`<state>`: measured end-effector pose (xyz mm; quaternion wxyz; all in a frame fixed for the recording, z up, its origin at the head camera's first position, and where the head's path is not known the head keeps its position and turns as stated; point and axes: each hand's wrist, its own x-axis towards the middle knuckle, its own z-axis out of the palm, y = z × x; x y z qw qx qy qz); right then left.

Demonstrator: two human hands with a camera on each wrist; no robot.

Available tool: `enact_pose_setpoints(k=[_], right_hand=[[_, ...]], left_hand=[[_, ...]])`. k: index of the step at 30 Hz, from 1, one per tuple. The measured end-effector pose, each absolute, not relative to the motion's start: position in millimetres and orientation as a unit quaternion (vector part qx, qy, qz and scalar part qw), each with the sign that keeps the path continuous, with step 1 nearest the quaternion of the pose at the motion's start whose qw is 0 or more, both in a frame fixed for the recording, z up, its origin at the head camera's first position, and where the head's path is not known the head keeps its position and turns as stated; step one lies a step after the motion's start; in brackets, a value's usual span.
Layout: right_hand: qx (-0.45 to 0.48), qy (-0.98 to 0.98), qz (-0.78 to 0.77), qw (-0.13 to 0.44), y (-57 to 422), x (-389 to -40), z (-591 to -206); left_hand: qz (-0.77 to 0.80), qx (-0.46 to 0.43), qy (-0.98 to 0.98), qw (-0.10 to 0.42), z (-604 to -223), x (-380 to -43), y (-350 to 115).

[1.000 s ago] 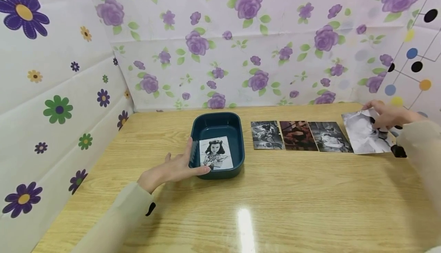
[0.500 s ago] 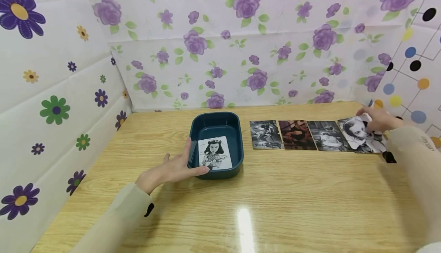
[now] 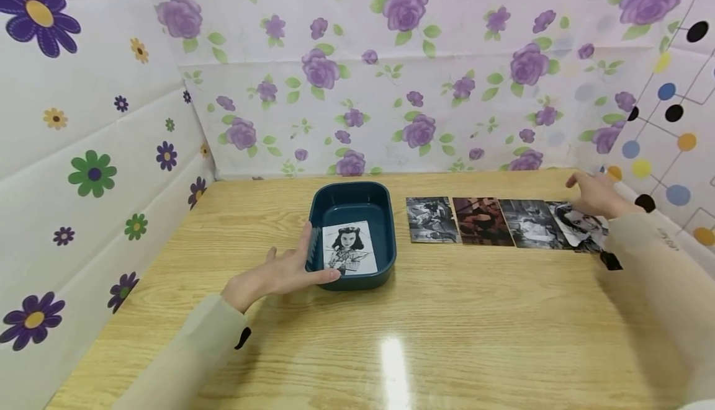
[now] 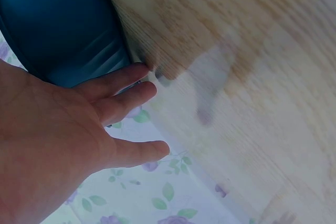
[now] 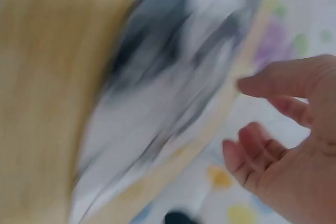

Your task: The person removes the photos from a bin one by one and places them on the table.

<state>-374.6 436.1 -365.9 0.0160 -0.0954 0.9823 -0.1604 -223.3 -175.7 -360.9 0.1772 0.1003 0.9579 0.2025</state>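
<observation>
My left hand (image 3: 274, 280) rests against the left side of a dark teal rectangular tray (image 3: 346, 213), its fingers spread along the rim. A black-and-white portrait photo (image 3: 349, 250) lies inside the tray. At the right, my right hand (image 3: 602, 196) hovers by the upper right of another black-and-white portrait photo (image 3: 578, 225), partly hiding it. In the right wrist view that hand (image 5: 294, 140) has loosely bent fingers with nothing between them, apart from the blurred photo (image 5: 157, 87). In the left wrist view, straight fingers (image 4: 123, 103) lie beside the tray (image 4: 63, 24).
Three more photos line up left of the right-hand portrait: a grey scene (image 3: 432, 219), a reddish-brown one (image 3: 483, 221) and another grey one (image 3: 533, 224). They lie on a wooden table (image 3: 447, 323). Patterned sheets (image 3: 380, 87) stand behind and at both sides.
My right hand has turned the portrait photo face up, laid it at the row's right end and let go, shifting slightly left. The left hand and tray have stayed put.
</observation>
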Motion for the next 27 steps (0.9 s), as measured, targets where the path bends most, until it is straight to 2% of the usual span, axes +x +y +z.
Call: enact_pose_setpoints(k=[3,8,12,20,27], right_hand=[[-0.124,0.968,-0.216,-0.002,396.5,-378.4,-354.9],[-0.19,0.919,-0.347,0.011,308.1,-378.4,-335.8],[-0.253,0.888,-0.382,0.039,239.5,-373.5,-330.4],[-0.387,0.863,-0.314,0.086,122.6,-365.3,-323.3],[-0.473,0.861,-0.12,0.141,52.1,-372.3,-330.4]], left_hand=[[0.202,0.099,0.958,0.178,-361.4,-223.8,-176.0],[0.205,0.1,0.958,0.174,-362.8,-224.9,-177.7],[0.208,0.101,0.957,0.173,-364.1,-225.0,-178.6],[0.215,0.102,0.956,0.171,-365.6,-224.2,-178.2],[0.21,0.106,0.957,0.17,-364.1,-224.1,-179.6]])
